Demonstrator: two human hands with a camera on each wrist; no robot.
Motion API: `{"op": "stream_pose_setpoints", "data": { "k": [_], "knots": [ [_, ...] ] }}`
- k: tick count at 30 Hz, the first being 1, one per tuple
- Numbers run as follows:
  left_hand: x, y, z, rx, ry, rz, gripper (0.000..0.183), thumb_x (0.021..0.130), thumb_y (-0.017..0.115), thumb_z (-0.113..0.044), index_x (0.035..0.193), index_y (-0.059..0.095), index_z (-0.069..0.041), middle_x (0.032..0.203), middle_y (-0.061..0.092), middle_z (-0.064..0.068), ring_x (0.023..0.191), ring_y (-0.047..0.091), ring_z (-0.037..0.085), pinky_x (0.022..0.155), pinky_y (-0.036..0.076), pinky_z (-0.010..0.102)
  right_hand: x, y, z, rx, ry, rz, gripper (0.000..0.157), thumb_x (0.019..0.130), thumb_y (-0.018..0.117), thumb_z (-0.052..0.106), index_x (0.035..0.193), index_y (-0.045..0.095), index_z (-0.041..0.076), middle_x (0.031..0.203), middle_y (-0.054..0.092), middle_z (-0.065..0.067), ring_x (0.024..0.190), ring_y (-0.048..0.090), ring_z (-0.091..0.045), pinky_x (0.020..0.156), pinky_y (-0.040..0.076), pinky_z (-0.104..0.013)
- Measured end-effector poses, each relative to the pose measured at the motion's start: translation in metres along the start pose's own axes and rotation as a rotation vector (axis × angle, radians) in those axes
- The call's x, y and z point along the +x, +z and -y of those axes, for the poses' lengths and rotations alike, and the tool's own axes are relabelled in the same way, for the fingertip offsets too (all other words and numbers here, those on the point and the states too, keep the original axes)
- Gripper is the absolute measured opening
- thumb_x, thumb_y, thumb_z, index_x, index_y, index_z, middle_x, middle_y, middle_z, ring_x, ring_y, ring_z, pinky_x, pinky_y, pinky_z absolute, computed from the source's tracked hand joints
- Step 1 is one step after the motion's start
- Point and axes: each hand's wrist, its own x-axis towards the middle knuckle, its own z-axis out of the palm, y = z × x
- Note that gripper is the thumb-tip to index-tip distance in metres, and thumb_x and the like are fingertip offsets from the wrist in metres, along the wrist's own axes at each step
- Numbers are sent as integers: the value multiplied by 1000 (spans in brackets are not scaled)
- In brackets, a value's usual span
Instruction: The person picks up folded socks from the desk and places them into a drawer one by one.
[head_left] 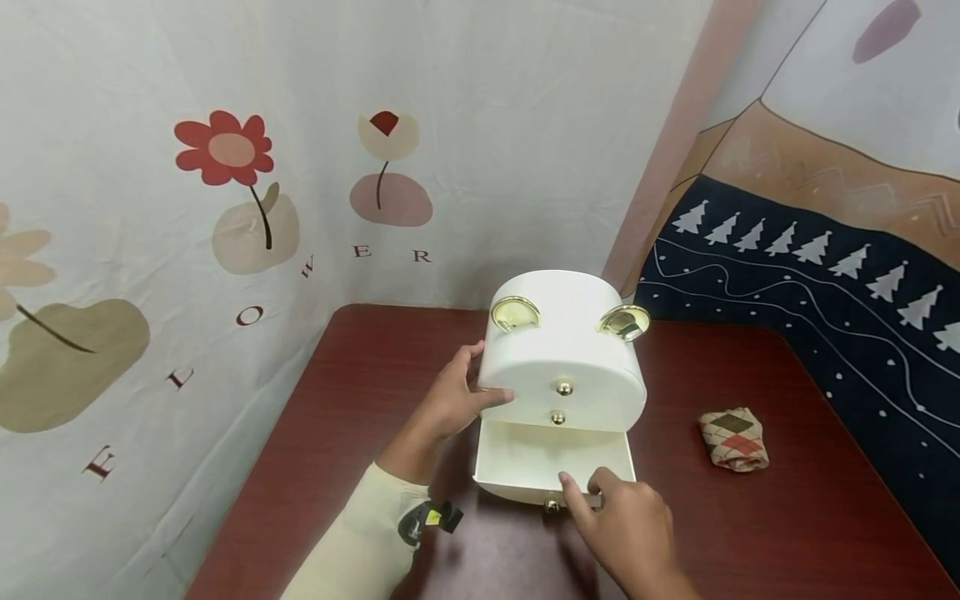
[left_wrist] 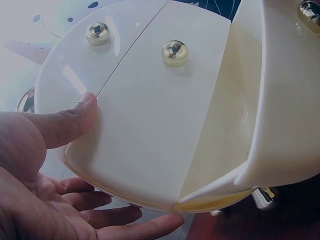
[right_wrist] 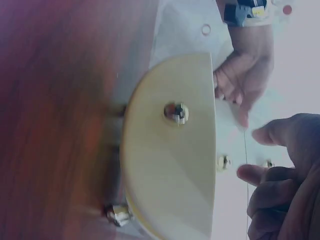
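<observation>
A white mini drawer cabinet (head_left: 557, 304) with a rounded top, gold ear shapes and gold ball knobs stands on the table. Its bottom drawer (head_left: 517, 454) is pulled out and bare inside; the two fronts above are closed. My left hand (head_left: 453, 398) holds the cabinet's left side, thumb pressed on the front and the other fingers along the side, as the left wrist view shows. Over the pulled-out drawer's right front edge hovers my right hand (head_left: 633, 521), thumb and index finger apart, other fingers loosely bent. In the right wrist view it holds nothing.
A folded argyle cloth bundle (head_left: 735, 440), like rolled socks, lies right of the cabinet on the dark red table (head_left: 375, 358). Printed fabric with flowers (head_left: 231, 150) hangs behind and at left; a navy cloth with white trees (head_left: 810, 250) borders the right side.
</observation>
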Motion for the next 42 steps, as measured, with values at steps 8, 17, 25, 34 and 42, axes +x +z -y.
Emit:
{"op": "stream_pose_setpoints", "data": {
  "k": [8,17,25,34,42],
  "knots": [
    [1,0,1,13,-2,3,95,88,90,-8,167,35,0,165,49,29,151,52,45,120,50,58,11,-6,-27,64,-67,-263,24,79,87,28,85,77,7,55,50,11,49,41,-4,45,33,-30],
    [1,0,0,37,2,-4,97,87,91,-8,166,35,0,165,49,29,150,53,46,119,49,59,23,-6,-58,142,41,-410,31,82,85,14,106,78,-3,68,68,-6,60,57,-11,57,44,-20],
    [0,0,0,25,0,-3,96,88,90,-8,166,36,0,166,48,28,151,52,46,120,48,59,29,-11,-66,195,224,-359,52,87,82,14,132,67,-8,108,75,-24,97,69,-40,83,44,-37],
    [-1,0,1,19,4,-6,96,87,90,-7,166,36,0,165,49,29,151,52,46,120,49,59,42,-23,-85,127,446,-140,87,90,83,29,161,42,-1,163,41,-34,149,38,-56,104,32,-83],
    [0,0,2,23,4,-9,97,87,91,-8,166,36,-1,165,49,29,150,52,46,119,49,60,58,-24,-115,117,597,-10,99,96,77,39,170,24,2,170,26,-36,151,30,-61,109,28,-87]
  ]
}}
